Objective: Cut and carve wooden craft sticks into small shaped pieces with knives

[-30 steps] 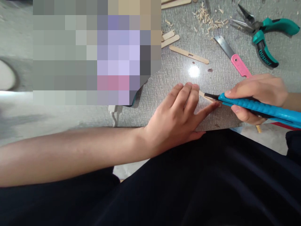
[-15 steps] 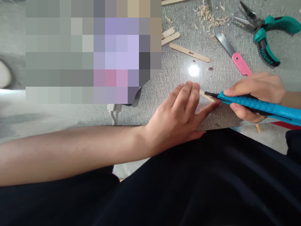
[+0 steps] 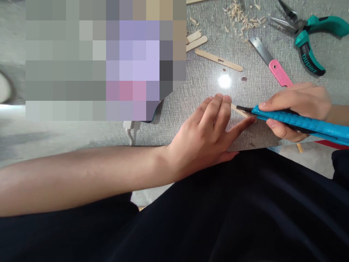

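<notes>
The left hand (image 3: 204, 129), thumb spread from its fingers, is pinning a stick (image 3: 239, 110) to the table (image 3: 188, 102); the right hand (image 3: 305, 97) is gripping a cutter (image 3: 313, 126), seemingly carving the stick. Continuing is probably calling for careful blade (image 3: 242, 108) control near that thumb.

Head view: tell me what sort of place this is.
Likely a table used for small woodcraft; home or workshop, I can't tell. Wood shavings lie heaped on it, open pliers rest nearby, and the right hand holds a blue utility knife.
</notes>
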